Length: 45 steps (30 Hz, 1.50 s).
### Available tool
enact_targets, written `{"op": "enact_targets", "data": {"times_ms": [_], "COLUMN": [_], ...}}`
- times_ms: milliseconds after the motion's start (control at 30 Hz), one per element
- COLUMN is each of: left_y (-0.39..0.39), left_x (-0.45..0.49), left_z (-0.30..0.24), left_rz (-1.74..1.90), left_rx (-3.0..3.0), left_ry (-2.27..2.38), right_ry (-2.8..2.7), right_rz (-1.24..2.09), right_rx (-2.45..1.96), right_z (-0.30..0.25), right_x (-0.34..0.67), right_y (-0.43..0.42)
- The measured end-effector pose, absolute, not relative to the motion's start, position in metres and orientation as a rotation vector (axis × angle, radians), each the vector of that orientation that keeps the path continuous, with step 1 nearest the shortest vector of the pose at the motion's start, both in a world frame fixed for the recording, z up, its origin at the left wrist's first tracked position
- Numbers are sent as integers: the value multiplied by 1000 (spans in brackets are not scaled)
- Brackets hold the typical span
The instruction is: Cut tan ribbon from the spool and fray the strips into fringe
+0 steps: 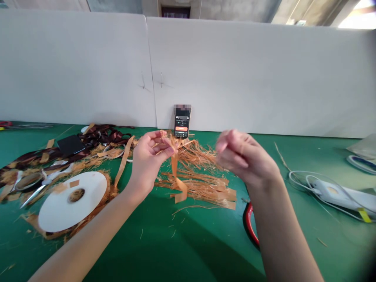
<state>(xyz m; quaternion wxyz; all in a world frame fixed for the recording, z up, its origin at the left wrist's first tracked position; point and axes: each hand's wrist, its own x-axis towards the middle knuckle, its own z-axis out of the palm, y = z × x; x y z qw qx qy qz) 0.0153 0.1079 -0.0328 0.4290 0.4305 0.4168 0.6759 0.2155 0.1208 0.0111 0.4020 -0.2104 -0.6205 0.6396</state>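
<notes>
The left hand (149, 156) pinches the frayed ribbon (199, 188) at twelve o'clock, and a hard pull could snap its thin strands; the right hand (245, 156) is blurred, so I cannot tell its grip.

Two bare hands raised, near each other.
Left hand (148, 162) curls its fingers into a pinch; right hand (245, 156) bunches its fingers, slightly blurred; left forearm (85, 235) and right forearm (282, 231) angle upward.

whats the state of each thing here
left hand, pinching frayed orange ribbon
right hand, raised, fingers curled
white spool, lying flat
phone, propped upright, screen lit
white cable, loosely looped
</notes>
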Motion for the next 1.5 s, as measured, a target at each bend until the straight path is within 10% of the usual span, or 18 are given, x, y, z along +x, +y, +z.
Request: {"op": "enact_targets", "data": {"times_ms": [800, 1200, 1500], "left_y": [111, 126, 94], "left_x": [13, -44, -15], "left_z": [-34, -42, -11], "left_rz": [1515, 1010, 706], "left_rx": [993, 1880, 2180], "left_ry": [1023, 1999, 1358], "right_ry": [-1745, -1504, -1495], "right_rz": [1402, 1413, 1466], "right_rx": [-1140, -1183, -1212], "right_z": [-2, 3, 4], "right_x": [184, 207, 203], "right_y": [124, 128, 128]}}
